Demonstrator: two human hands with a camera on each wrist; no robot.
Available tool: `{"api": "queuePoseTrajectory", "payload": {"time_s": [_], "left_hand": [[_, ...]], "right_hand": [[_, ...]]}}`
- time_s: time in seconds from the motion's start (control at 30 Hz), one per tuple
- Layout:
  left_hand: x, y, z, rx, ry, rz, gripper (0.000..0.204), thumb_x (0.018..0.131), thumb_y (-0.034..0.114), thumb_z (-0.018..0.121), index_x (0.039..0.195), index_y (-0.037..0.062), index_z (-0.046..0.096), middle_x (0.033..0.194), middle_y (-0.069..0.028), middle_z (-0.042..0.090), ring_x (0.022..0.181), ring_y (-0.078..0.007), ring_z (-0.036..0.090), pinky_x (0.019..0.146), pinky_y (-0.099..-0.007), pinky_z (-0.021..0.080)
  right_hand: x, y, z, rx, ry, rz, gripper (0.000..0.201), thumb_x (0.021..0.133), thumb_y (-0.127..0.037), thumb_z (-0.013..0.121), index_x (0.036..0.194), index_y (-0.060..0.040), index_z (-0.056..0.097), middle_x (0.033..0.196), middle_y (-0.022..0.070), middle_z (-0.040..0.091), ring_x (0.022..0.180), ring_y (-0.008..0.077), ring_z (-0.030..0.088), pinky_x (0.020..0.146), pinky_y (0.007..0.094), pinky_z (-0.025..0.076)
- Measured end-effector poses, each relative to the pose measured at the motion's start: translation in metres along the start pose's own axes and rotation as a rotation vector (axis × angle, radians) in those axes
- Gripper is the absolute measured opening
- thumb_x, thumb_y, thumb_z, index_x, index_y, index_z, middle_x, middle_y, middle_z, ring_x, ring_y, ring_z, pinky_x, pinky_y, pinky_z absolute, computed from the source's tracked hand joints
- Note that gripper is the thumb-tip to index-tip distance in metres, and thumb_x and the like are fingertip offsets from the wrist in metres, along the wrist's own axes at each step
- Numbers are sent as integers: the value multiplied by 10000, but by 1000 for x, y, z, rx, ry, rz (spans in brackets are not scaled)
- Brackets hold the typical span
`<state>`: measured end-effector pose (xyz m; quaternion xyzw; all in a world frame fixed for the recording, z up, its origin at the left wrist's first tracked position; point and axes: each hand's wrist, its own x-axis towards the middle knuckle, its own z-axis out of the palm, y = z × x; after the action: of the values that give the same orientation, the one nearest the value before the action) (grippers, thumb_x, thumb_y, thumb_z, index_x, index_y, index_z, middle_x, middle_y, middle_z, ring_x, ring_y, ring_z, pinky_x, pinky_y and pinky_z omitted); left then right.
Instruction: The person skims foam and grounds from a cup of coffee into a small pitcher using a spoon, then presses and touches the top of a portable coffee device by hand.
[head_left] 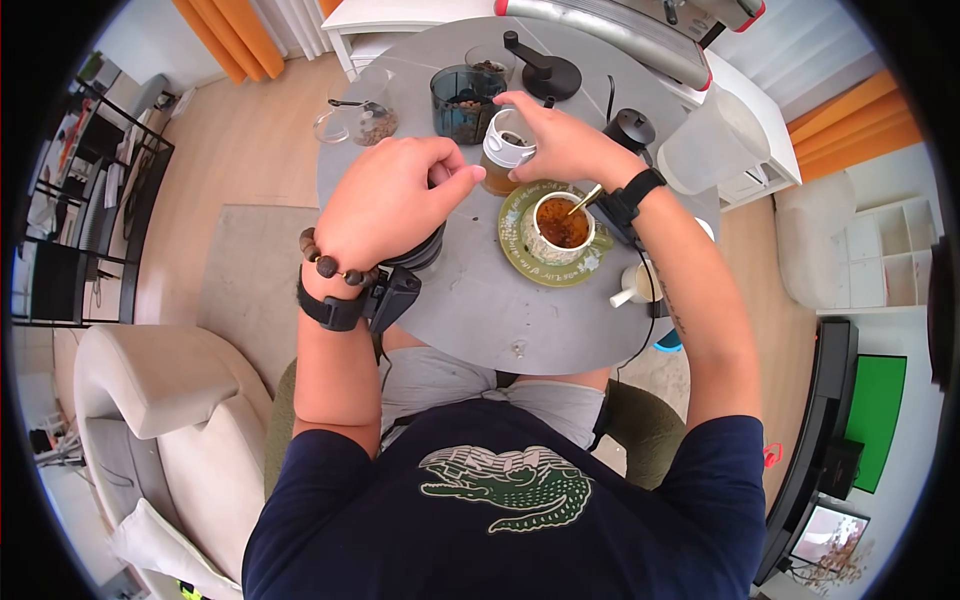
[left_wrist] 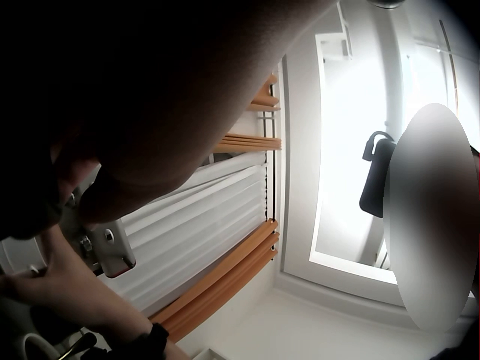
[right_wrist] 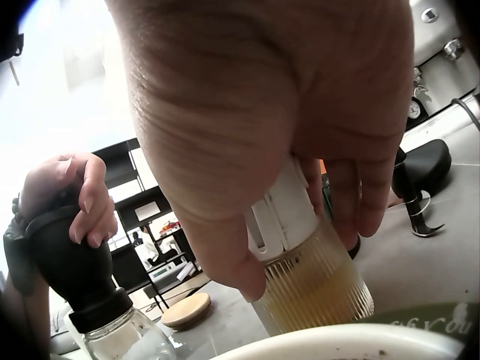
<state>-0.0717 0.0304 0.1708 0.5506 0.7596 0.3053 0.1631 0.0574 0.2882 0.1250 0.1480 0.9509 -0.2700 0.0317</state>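
My right hand (head_left: pixel 565 145) holds a white strainer (head_left: pixel 510 138) with dark bits inside, thumb and fingers at its opposite sides. It sits on a ribbed glass (right_wrist: pixel 315 289) of amber liquid. Left of it my left hand (head_left: pixel 395 200) hangs with loosely bent fingers; in the right wrist view it overlaps a black rounded top (right_wrist: pixel 67 255) on a clear glass jar (right_wrist: pixel 124 337). Near the right hand stands a patterned cup (head_left: pixel 560 228) of reddish-brown drink on a green saucer (head_left: pixel 515 255), a gold spoon (head_left: pixel 585 200) in it.
At the far side stand a dark tinted container (head_left: pixel 455 120), a glass pitcher (head_left: pixel 375 125) with brown pieces, and a black cranked tool (head_left: pixel 545 78). To the right are a black kettle-like vessel (head_left: pixel 630 130), a frosted pitcher (head_left: pixel 715 140) and a small white cup (head_left: pixel 645 283).
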Motion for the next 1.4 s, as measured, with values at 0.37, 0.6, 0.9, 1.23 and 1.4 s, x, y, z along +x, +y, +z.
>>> {"api": "queuePoseTrajectory", "payload": {"time_s": [0.37,0.6,0.9,1.23,1.4], "left_hand": [[-1,-1,2,1,27,31,323,1080,320,751,979,13,772,796,-69,777,703,-182,705,680,-344,546],[-1,-2,5,-90,66,20,350,1035,348,771,944,10,783,781,-137,758,713,-344,720,683,-438,553],[-1,-3,5,-48,46,43,297,1081,290,758,1003,4,774,778,-67,771,680,-151,674,672,-319,525],[-1,-1,4,-54,44,19,299,1082,283,759,1008,-7,758,783,-72,782,687,-138,681,673,-319,523],[-1,-1,4,-65,41,17,302,1082,282,759,1015,-13,757,783,-71,783,694,-139,697,683,-316,529]], "right_hand": [[-9,5,1,-33,172,-163,1097,837,-242,959,1734,-170,332,1580,273,616,1446,418,627,1199,489,530],[-14,-6,-6,-53,168,-94,1065,841,-228,946,1723,-177,351,1554,244,644,1423,399,655,1174,477,554],[-17,-4,1,-112,252,-139,1012,848,-218,948,1696,-160,400,1547,221,656,1421,403,654,1180,494,554],[-21,4,10,-39,323,-136,989,840,-239,972,1669,-160,439,1454,222,694,1224,365,737,1056,460,600],[-25,2,7,63,276,-65,994,837,-240,977,1671,-165,442,1442,215,689,1154,348,755,1009,457,606]]}}
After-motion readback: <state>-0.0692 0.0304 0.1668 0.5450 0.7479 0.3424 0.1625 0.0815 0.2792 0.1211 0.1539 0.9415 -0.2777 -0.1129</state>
